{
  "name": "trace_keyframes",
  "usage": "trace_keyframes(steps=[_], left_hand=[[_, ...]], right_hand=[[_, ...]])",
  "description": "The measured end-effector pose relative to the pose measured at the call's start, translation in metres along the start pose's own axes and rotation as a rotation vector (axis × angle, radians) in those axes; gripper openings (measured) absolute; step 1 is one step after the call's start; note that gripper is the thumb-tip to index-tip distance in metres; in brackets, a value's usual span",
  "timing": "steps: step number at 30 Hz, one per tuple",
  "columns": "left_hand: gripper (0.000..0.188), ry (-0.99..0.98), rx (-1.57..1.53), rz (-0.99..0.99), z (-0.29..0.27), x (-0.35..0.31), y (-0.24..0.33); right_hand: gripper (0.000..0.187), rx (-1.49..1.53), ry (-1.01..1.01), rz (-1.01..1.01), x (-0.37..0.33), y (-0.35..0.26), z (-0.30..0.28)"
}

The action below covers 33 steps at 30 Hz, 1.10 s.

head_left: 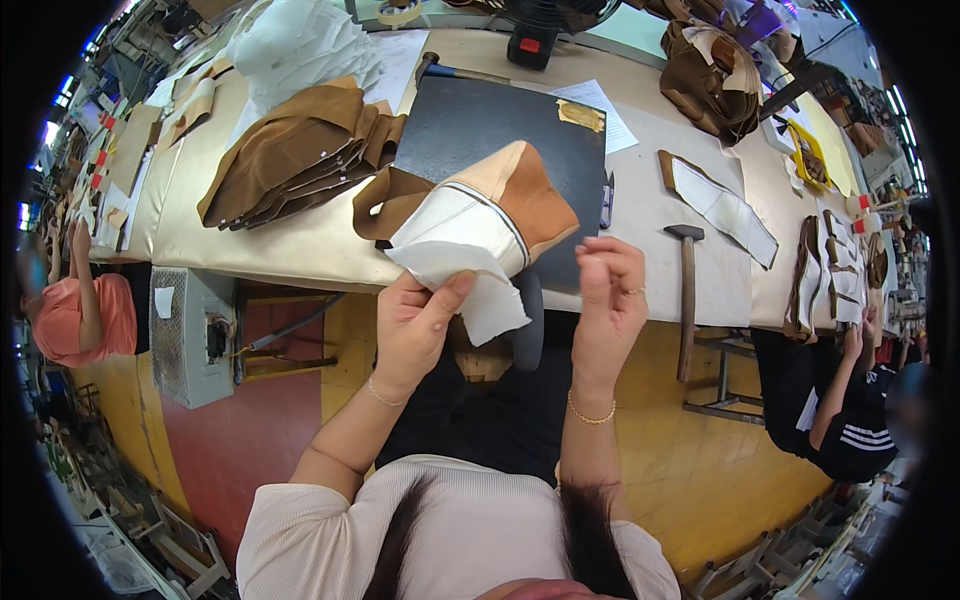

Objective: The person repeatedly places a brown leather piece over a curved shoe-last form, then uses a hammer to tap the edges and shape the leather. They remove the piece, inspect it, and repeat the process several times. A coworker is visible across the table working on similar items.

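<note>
My left hand (418, 325) is closed on a shoe upper (550, 205), thumb on top, gripping its loose white lining (490, 290). The upper has tan and brown leather panels with white backing, and is held tilted over the near edge of a black board (490, 120). A brown strap-like part (385, 205) sticks out at its left. My right hand (612, 290) is raised just right of the upper, apart from it. Its thumb is up and its fingers are bent but apart, with nothing visible in them. Below the upper, a dark grey rounded post (528, 325) shows.
A stack of brown leather pieces (290, 155) lies left, with white sheets (300, 50) behind. On the right are a hammer (686, 300) overhanging the table edge, purple-handled snips (607, 200) and a white-backed piece (725, 210). Co-workers (85, 310) sit at both sides.
</note>
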<state>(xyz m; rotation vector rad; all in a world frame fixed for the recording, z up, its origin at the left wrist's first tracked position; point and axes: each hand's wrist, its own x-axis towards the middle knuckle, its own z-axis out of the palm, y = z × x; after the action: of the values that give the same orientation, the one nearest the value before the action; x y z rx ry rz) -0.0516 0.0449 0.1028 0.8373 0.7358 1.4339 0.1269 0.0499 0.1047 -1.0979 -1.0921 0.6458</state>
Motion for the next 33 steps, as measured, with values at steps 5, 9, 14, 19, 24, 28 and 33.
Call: trace_keyframes(steps=[5, 9, 14, 19, 24, 28, 33], left_hand=[[0.024, -0.020, 0.009, -0.110, -0.009, -0.006, 0.007], [0.026, -0.052, -0.038, -0.152, -0.008, -0.008, 0.013], [0.024, -0.014, 0.170, -0.154, -0.003, -0.009, 0.019], [0.019, 0.030, 0.560, -0.019, 0.002, -0.008, 0.020], [0.021, 0.046, 0.290, -0.156, 0.008, 0.004, 0.019], [0.027, -0.022, 0.180, -0.235, 0.011, 0.010, 0.020], [0.029, -0.038, 0.241, -0.185, 0.006, 0.011, 0.010]], right_hand=[[0.023, -0.371, -0.294, -0.128, 0.021, -0.015, 0.010], [0.026, -0.008, -0.555, 0.349, 0.024, -0.016, 0.005], [0.025, 0.184, -0.555, 0.432, 0.021, -0.014, 0.003], [0.023, 0.062, -0.515, 0.262, 0.017, -0.012, 0.004], [0.023, 0.023, -0.481, 0.240, 0.020, -0.010, 0.004], [0.023, 0.026, -0.480, 0.232, 0.016, -0.010, 0.005], [0.024, 0.050, -0.506, 0.260, 0.013, -0.010, 0.002]])
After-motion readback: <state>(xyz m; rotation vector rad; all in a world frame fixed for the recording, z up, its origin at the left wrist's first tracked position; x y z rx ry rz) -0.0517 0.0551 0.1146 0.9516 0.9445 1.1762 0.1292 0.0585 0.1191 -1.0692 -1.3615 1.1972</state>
